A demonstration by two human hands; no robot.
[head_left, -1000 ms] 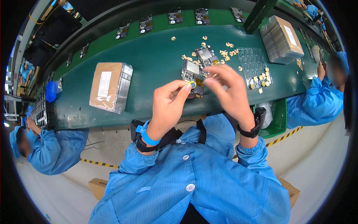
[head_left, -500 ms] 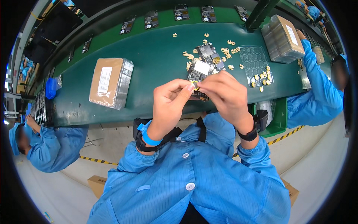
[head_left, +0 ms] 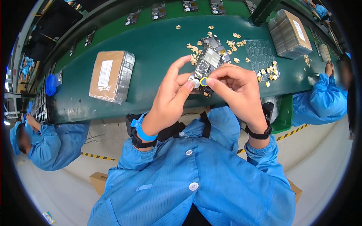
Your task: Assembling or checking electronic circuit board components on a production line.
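My left hand (head_left: 166,96) has its thumb and fingers at the left edge of a dark circuit board (head_left: 203,68), which lies slanted on the bench. A pale round disc (head_left: 196,83) sits by my left thumb tip, low on the board; whether it is fixed there I cannot tell. Between the thumb and fingers of my right hand (head_left: 240,90) is a coin cell battery (head_left: 204,81) with a yellow rim, held over the board's lower end. Another circuit board (head_left: 214,42) lies partly behind the first one.
Curled cream scraps (head_left: 231,45) lie scattered around the boards. To the right, a clear plastic tray (head_left: 256,51) has several yellow-rimmed cells at its near end. Wrapped stacks stand left (head_left: 109,77) and right (head_left: 289,34). More boards (head_left: 158,11) line the far strip. Co-workers sit at both sides.
My hands have moved apart. My left hand has gone from the pinched cell to the board's edge, and the board has shifted slightly. The right-hand co-worker's arm has drawn back from the wrapped stack.
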